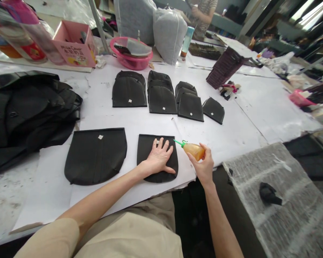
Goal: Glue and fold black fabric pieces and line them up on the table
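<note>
My left hand (pixel 160 156) lies flat with fingers spread on a black rounded panel (pixel 146 152), near a small white tag at its straight top edge. In my right hand (pixel 204 165) is a squeeze bottle (pixel 195 151) of amber liquid with a green nozzle. The nozzle tip points left, close to the panel's upper right corner; whether it touches cannot be made out. Left of my left hand rests a larger black panel (pixel 97 157) with a white tag. Overlapping black panels (pixel 163 98) lie in a row farther back.
Black material (pixel 29 111) is heaped at the left. Behind stand a pink box (pixel 74 43), a pink basin (pixel 130 53), a wrapped bundle (pixel 169 34) and a dark stack of pieces (pixel 226 66). A person (pixel 204 14) is at the far side. The table's front edge runs before me.
</note>
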Motion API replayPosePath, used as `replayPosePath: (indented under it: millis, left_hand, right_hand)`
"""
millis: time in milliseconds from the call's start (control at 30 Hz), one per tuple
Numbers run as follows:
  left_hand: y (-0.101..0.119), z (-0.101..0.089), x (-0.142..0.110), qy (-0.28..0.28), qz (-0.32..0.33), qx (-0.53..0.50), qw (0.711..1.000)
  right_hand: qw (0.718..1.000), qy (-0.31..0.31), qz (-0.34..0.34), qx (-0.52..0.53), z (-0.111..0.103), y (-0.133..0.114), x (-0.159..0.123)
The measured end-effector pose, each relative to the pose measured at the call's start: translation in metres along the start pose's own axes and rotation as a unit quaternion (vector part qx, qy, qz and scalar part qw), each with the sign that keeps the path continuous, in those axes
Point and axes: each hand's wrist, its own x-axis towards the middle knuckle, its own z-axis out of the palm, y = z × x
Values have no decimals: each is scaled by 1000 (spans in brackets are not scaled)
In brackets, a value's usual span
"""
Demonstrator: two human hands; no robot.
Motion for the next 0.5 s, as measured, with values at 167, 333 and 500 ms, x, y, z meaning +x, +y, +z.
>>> replayPosePath:
  millis: [167,333,500]
  left_hand:
    - [1,-2,1,-8,1,-2,1000]
    - [1,-2,1,-7,8,-3,1000]
    - [1,-1,0,-10,9,-3,1000]
  right_hand:
    - [998,-8,-53,-25,4,-1,14]
    - [996,-18,-80,-43,5,0,23]
    - [995,-33,-84,-52,3,-1,27]
